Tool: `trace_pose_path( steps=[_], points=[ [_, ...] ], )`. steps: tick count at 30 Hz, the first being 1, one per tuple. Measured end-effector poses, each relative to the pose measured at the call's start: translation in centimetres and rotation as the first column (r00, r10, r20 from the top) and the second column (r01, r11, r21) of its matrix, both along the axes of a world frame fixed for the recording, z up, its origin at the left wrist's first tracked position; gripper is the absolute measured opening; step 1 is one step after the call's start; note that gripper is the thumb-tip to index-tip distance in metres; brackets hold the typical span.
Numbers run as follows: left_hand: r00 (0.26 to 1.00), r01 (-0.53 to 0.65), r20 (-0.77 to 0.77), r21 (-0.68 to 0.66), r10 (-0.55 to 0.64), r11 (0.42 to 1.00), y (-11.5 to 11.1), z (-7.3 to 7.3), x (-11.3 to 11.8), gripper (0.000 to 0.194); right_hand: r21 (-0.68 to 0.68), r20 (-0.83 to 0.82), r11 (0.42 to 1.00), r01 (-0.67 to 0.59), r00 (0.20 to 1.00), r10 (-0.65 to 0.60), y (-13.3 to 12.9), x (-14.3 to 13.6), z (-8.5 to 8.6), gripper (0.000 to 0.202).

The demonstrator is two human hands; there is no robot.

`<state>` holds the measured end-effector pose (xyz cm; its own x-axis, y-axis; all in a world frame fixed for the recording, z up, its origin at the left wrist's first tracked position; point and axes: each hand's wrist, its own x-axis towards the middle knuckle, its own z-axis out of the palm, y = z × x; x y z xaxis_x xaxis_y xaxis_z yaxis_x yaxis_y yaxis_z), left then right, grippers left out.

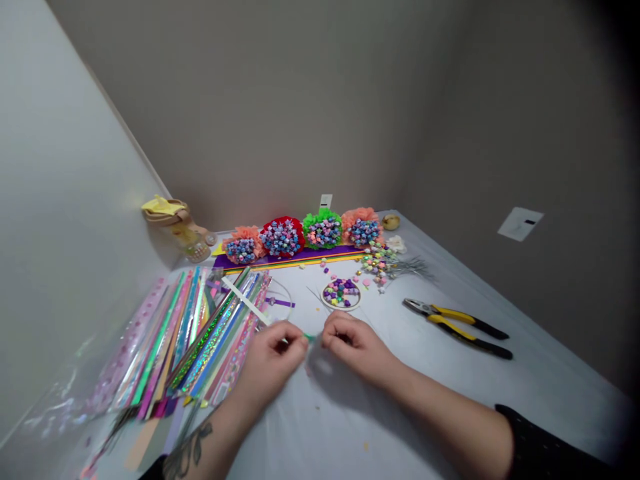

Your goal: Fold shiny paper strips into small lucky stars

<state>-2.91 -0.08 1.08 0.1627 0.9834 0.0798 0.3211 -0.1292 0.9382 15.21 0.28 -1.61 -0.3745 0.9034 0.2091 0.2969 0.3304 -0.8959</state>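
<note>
My left hand is closed in a pinch, its fingertips on a small green paper strip that shows in the gap between my hands. Facing it, my right hand is closed with thumb and fingers pressed together; what lies inside them is hidden. Just beyond my right hand is a small round dish with purple, pink and green folded paper stars. Bundles of shiny and coloured paper strips in clear wrappers lie close to my left hand, a white strip across them.
Black-and-yellow pliers lie to the right. Behind the dish are loose stars and thin wires. Several ruffled paper flowers with star centres line the back wall. A tan sandal-like object stands at the back left.
</note>
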Motion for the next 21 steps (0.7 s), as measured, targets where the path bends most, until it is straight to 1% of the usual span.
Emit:
trace_pose_path(
  steps=[1, 2, 3, 4, 6, 7, 8, 11, 14, 16, 19, 21],
  points=[
    [0.992, -0.099, 0.079, 0.062, 0.094, 0.993, 0.2, 0.1, -0.6, 0.012, 0.042, 0.034, 0.999, -0.01, 0.999, 0.009, -0.1, -0.2, 0.0, 0.017],
    [0.973, -0.178, 0.167, 0.103, 0.16, 0.979, 0.4, 0.1, -1.2, 0.012, 0.097, 0.089, 0.994, -0.046, 0.995, 0.037, -0.3, -0.4, -0.1, 0.017],
    [0.938, -0.258, 0.266, 0.112, 0.221, 0.96, 0.6, 0.1, -1.7, 0.011, 0.157, 0.163, 0.982, -0.109, 0.983, 0.083, -0.6, -0.8, -0.1, 0.019],
    [0.902, -0.311, 0.342, 0.095, 0.263, 0.946, 0.8, 0.0, -2.0, 0.011, 0.207, 0.251, 0.958, -0.197, 0.957, 0.142, -0.9, -1.3, -0.1, 0.024],
    [0.86, -0.345, 0.416, 0.044, 0.297, 0.938, 1.0, -0.3, -2.3, 0.012, 0.25, 0.414, 0.901, -0.353, 0.88, 0.23, -1.7, -2.2, -0.1, 0.04],
    [0.854, -0.344, 0.425, 0.028, 0.3, 0.939, 1.1, -0.4, -2.3, 0.013, 0.255, 0.475, 0.881, -0.398, 0.845, 0.244, -2.0, -2.7, -0.1, 0.044],
    [0.857, -0.338, 0.421, 0.024, 0.298, 0.941, 1.1, -0.5, -2.3, 0.013, 0.257, 0.519, 0.872, -0.416, 0.821, 0.238, -2.2, -3.0, -0.2, 0.044],
    [0.884, -0.327, 0.373, 0.065, 0.281, 0.943, 0.9, -0.5, -1.9, 0.013, 0.238, 0.61, 0.889, -0.391, 0.772, 0.177, -2.1, -3.0, -0.2, 0.03],
    [0.922, -0.317, 0.272, 0.112, 0.277, 0.942, 0.6, -0.1, -1.7, 0.014, 0.212, 0.683, 0.921, -0.328, 0.723, 0.101, -1.5, -2.1, 0.3, 0.027],
    [0.939, -0.302, 0.208, 0.113, 0.275, 0.947, 0.5, 0.2, -1.6, 0.015, 0.195, 0.718, 0.939, -0.283, 0.694, 0.06, -1.2, -1.5, 0.6, 0.027],
    [0.951, -0.283, 0.153, 0.081, 0.269, 0.956, 0.6, 0.5, -1.4, 0.015, 0.12, 0.752, 0.961, -0.247, 0.655, 0.075, -1.1, -0.9, 1.0, 0.034],
    [0.952, -0.285, 0.138, 0.068, 0.274, 0.956, 0.7, 0.6, -1.4, 0.016, 0.072, 0.77, 0.972, -0.225, 0.631, 0.089, -1.1, -0.5, 1.0, 0.026]
  ],
)
